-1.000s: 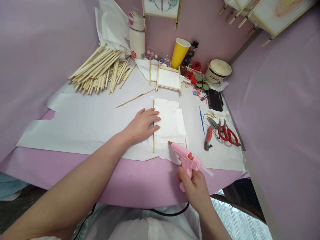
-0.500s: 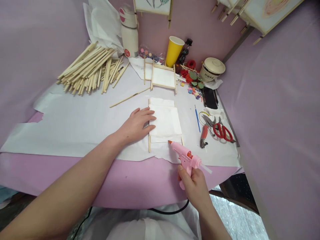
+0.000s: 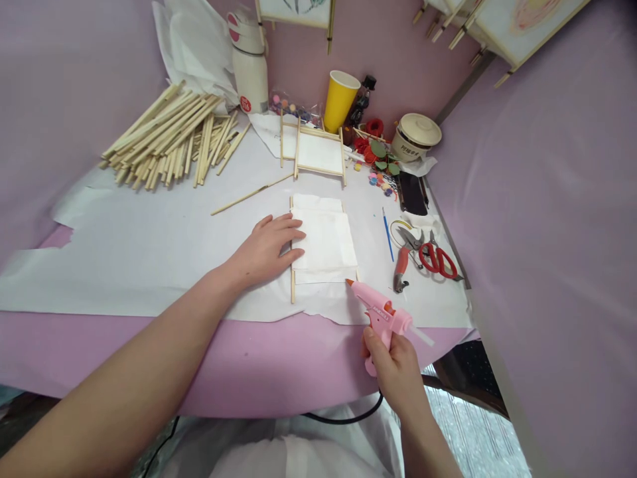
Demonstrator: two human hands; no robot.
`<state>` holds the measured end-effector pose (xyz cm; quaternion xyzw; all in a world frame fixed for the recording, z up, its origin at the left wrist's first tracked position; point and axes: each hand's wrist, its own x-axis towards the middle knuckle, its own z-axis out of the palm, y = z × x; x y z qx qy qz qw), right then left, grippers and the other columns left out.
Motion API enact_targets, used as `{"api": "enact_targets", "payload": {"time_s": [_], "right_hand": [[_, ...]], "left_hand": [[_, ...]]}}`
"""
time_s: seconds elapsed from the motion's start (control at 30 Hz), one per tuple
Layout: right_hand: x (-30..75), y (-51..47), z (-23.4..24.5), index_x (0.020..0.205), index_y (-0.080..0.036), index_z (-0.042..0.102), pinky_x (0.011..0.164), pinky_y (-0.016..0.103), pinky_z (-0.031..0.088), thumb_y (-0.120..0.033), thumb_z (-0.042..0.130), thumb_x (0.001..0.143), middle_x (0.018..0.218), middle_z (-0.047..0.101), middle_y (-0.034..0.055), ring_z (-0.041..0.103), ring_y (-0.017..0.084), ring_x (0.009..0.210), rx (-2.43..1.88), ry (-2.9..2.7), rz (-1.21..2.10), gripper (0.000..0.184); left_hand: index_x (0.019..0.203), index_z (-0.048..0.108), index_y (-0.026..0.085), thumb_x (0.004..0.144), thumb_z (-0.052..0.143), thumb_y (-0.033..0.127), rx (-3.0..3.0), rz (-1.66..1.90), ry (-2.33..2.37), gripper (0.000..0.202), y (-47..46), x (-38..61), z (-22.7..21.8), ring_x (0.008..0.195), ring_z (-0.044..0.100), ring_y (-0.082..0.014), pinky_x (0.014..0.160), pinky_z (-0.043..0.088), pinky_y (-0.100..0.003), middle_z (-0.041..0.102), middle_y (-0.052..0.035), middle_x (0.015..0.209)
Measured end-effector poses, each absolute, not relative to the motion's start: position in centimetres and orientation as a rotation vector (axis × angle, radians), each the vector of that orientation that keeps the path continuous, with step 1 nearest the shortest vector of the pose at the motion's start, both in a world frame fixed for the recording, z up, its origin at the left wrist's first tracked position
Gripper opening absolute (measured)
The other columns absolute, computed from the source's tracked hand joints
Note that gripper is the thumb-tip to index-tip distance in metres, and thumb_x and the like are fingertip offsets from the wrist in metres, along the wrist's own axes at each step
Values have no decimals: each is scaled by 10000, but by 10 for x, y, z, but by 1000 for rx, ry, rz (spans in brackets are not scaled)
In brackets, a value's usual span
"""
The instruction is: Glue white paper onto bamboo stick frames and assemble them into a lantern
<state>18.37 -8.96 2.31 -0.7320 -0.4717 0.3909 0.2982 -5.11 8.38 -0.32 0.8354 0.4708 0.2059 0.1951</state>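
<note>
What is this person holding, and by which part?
The right hand holds a pink hot glue gun by its handle. The left hand, flat on a wooden stick frame, holds nothing.

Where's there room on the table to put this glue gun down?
Bare white paper shows between the left hand and the stick pile, and a narrower strip between the papered frame and the pliers. It's crowded at the back, around the yellow cup.

A head-worn camera looks forward and down from the near edge of a paper-covered craft table [image 3: 149,265], close above the left hand [image 3: 263,251] and right hand [image 3: 395,372], facing the far corner between lilac-draped walls [image 3: 547,199].
</note>
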Motion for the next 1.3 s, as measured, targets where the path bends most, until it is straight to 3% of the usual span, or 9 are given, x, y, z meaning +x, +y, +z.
{"api": "enact_targets", "payload": {"time_s": [0.43,0.8,1.3], "right_hand": [[186,-91,26,542,-198,490,495,251,340,-548,492,869,468,467,-14,445,132,467,-1982,-1196,1021,479],[192,-77,18,588,-184,565,524,255,378,-553,491,873,542,583,31,523,158,521,-1960,-1285,922,472],[186,-76,24,524,-200,485,499,256,330,-529,501,864,455,493,-6,464,140,460,-1968,-1236,910,474]], "left_hand": [[1185,634,225,899,508,386,2350,573,1318,352,84,-51,-3,1409,367,-258,1188,211,-511,540,-56,1411],[1187,632,237,900,510,397,2353,591,1305,350,85,-52,-6,1409,366,-260,1184,217,-516,544,-47,1404],[1185,637,240,894,504,403,2340,592,1306,358,85,-52,-4,1406,371,-272,1187,209,-520,546,-53,1401]]}}
